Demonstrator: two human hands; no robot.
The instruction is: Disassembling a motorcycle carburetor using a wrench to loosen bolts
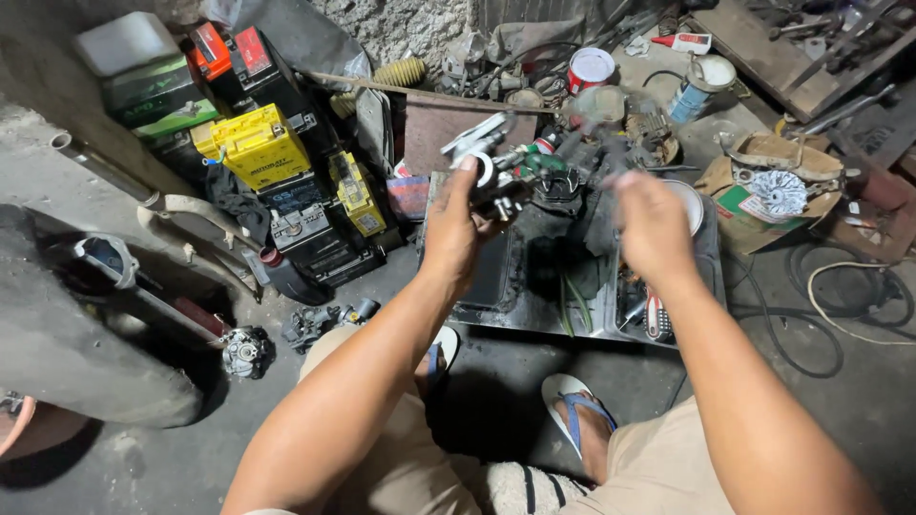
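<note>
My left hand [455, 227] is raised over a metal tray [534, 319] and grips a small grimy metal engine part [496, 172], likely a carburetor, with silver and black pieces. My right hand [652, 224] is beside it to the right, blurred by motion, fingers curled near the part; whether it holds anything cannot be told. Both forearms reach out from the bottom of the view. The tray is dark with oil and holds tools, among them a red-handled one [655, 315].
Several batteries, yellow [258, 143], black and red, are stacked at the left. A torn cardboard box [763, 200] with a metal fan part sits right. Cans [591, 69], cables [840, 296] and loose engine parts [246, 351] lie on the concrete floor. My sandalled feet [572, 410] rest below the tray.
</note>
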